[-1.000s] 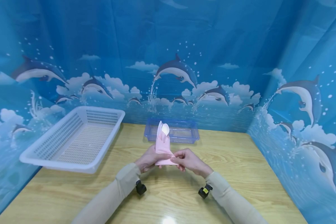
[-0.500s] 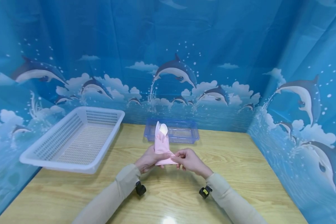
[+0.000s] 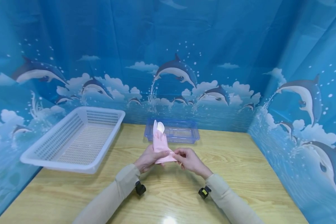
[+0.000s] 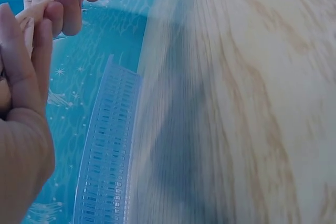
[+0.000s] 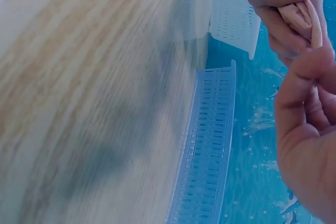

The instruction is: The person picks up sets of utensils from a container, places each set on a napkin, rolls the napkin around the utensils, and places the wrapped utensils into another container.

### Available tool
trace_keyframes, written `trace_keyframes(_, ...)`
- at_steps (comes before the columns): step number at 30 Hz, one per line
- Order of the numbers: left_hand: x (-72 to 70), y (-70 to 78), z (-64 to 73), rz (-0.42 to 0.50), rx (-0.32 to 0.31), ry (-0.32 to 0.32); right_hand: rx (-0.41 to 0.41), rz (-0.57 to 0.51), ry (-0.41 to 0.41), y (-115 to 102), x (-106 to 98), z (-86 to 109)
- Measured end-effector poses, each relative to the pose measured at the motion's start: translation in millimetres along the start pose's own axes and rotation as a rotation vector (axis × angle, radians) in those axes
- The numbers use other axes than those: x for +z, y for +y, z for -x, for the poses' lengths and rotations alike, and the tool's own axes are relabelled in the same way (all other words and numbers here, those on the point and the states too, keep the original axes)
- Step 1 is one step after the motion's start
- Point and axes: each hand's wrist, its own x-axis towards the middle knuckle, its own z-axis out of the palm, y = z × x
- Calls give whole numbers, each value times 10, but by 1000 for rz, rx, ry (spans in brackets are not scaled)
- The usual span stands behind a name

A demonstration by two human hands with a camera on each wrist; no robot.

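A pink napkin (image 3: 160, 143) is wrapped around white cutlery, held up above the table. Out of its top stick a white spoon (image 3: 161, 127) and a slimmer white piece beside it, with what look like fork tines between. My left hand (image 3: 149, 159) grips the lower part of the bundle, thumb across the front. The right hand (image 3: 191, 161) pinches the napkin's loose corner at the lower right. In the right wrist view the napkin edge (image 5: 314, 24) stretches between both hands. The lower ends of the cutlery are hidden in the cloth.
Behind the bundle, a blue-purple plastic basket (image 3: 183, 132) stands against the back curtain. A larger white basket (image 3: 84, 143) with slotted walls sits at the left of the wooden table (image 3: 226, 155). Dolphin-printed curtains (image 3: 212, 37) enclose the back and sides.
The bundle has tilted and shifted slightly to the left at its top. Both hands keep hold of the napkin in nearly the same place.
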Motion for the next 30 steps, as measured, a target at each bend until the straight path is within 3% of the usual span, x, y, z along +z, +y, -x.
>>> trace_keyframes(6, 2, -8, -12, 12, 6, 7, -1, 87, 123, 9, 56, -17)
trace_keyframes(11, 10, 1, -18, 21, 6, 8, -108, 234, 257, 13, 121, -38)
trace_keyframes(15, 4, 8, -24, 25, -6, -3, -186, 295, 315, 15, 167, -42)
trace_keyframes(23, -11, -9, -12, 71, -26, -78, -176, 278, 307, -24, 206, -25)
trace_keyframes(30, -3, -23, -52, 67, -13, -43, -66, 184, 270, -79, 244, -34)
